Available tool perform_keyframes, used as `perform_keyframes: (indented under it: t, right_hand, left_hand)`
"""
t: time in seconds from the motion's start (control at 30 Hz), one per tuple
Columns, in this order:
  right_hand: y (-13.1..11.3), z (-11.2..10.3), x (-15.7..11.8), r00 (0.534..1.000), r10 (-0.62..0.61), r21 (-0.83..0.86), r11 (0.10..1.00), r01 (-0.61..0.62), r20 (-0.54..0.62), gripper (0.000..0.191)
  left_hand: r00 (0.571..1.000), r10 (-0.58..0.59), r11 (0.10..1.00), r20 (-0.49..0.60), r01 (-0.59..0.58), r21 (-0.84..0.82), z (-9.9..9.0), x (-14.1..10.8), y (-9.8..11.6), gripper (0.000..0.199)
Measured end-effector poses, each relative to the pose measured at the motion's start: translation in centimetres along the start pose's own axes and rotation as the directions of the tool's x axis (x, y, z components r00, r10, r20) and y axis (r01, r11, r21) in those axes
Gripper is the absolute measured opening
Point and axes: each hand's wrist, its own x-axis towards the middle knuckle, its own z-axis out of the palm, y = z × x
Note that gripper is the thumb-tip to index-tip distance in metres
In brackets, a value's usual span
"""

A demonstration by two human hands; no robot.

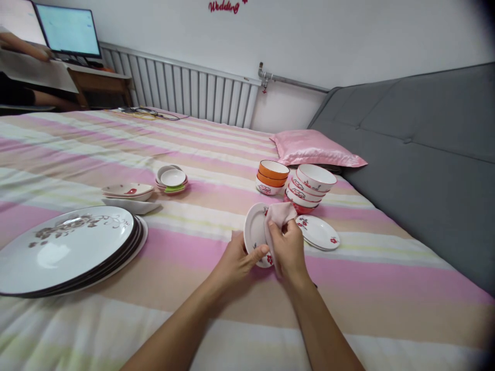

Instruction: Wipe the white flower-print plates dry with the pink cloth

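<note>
A small white plate (254, 226) with red flowers is held tilted up above the bed, its face partly covered. My left hand (242, 257) grips its lower left edge, thumb over the front. My right hand (288, 245) is closed on a pale pink cloth (281, 212), which lies against the plate's right side. Just right of my right hand, white flowered plates (319, 232) rest stacked on the bedspread. Behind them stand a stack of white and red bowls (315, 180) and a stack of orange and white bowls (273, 172).
Large oval plates (65, 247) are piled at the left, near boat-shaped dishes (129, 190) and small round dishes (173, 178). A pink pillow (313, 147) lies by the grey headboard (417, 144). Cables (150, 113) lie at the far edge; a person's arm (25, 46) is beside a monitor (69, 31).
</note>
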Motion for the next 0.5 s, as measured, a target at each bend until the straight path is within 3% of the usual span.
perform_keyframes:
  t: [0.2,0.4,0.5]
  right_hand:
    - [-0.8,-0.3,-0.2,0.999,-0.045,-0.012,0.999,0.045,0.007,0.031]
    - [-1.5,-0.4,-0.5,0.989,-0.077,0.154,0.986,0.057,0.125,0.027]
    - [-1.6,-0.5,-0.7,0.968,-0.084,0.233,0.972,0.027,0.238,0.027]
  left_hand:
    - [0.991,-0.015,1.0,0.131,0.013,0.015,0.1,-0.3,0.1,0.038]
    - [0.993,-0.017,0.999,0.119,0.013,0.035,0.0,-0.3,-0.1,0.043]
    - [0.993,0.001,0.999,0.117,-0.007,0.049,-0.1,-0.2,-0.4,0.043]
